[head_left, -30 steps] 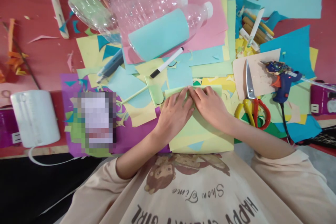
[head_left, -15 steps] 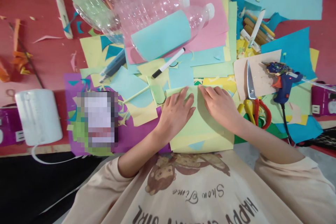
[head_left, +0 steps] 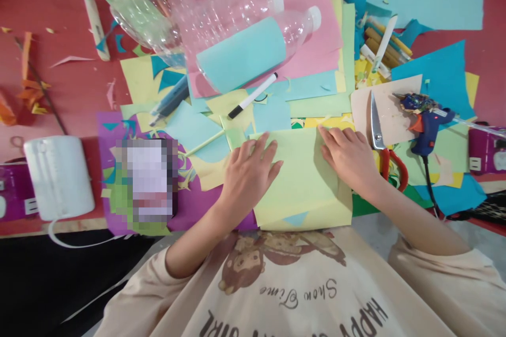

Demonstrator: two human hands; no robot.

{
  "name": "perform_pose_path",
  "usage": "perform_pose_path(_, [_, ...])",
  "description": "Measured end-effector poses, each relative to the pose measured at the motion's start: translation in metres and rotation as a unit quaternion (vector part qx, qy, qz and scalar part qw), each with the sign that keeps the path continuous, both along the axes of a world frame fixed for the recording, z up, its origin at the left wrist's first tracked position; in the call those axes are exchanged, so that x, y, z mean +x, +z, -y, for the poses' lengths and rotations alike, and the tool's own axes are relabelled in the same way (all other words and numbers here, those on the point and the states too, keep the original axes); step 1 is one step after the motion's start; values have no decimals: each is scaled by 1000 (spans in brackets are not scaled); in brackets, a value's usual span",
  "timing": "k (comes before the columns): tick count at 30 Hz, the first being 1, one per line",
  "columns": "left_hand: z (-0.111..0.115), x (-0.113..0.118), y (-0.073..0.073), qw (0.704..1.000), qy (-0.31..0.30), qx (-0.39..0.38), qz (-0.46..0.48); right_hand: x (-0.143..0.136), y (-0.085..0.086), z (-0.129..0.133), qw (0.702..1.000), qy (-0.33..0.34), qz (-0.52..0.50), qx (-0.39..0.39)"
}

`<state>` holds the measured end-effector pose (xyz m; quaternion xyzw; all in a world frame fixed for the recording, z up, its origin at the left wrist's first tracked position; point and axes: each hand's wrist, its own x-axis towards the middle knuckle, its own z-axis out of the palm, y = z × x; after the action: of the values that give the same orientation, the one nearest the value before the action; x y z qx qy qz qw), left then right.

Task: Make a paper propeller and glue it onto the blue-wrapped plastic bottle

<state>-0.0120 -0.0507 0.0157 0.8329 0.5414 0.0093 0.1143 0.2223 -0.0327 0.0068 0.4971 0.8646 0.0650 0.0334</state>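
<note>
A pale green sheet of paper (head_left: 296, 179) lies flat before me, with yellowish paper along its near edge. My left hand (head_left: 250, 171) rests on its left side, fingers spread and pointing at the far edge. On the right side, my right hand (head_left: 348, 155) lies palm down, fingers stretched along the far right corner. Both hands press on the paper without gripping it. Just right of my right hand lie scissors (head_left: 378, 134) with red and yellow handles, the yellow one mostly hidden. A black-and-white marker (head_left: 253, 96) lies beyond the paper.
Clear plastic bottles, one wrapped in light blue paper (head_left: 243, 53), lie at the back. A blue glue gun (head_left: 430, 129) with its cable is at right. To the left are a blurred phone (head_left: 149, 181) and a white case (head_left: 59, 176). Colored scraps surround everything.
My hands have moved apart along the far edge of the green paper, left hand leftward and right hand rightward. My right hand now covers the scissors' yellow handle.
</note>
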Motion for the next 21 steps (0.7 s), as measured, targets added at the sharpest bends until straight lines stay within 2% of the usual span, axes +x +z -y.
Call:
perform_pose_path(5, [1, -12, 2, 999, 14, 14, -27, 8, -2, 0, 1000, -5, -19, 18])
perform_pose_path(12, [5, -16, 0, 999, 13, 20, -44, 11, -8, 1, 999, -11, -33, 42])
perform_pose_path(21, [9, -19, -4, 997, 9, 41, -59, 15, -11, 1, 998, -36, -42, 21])
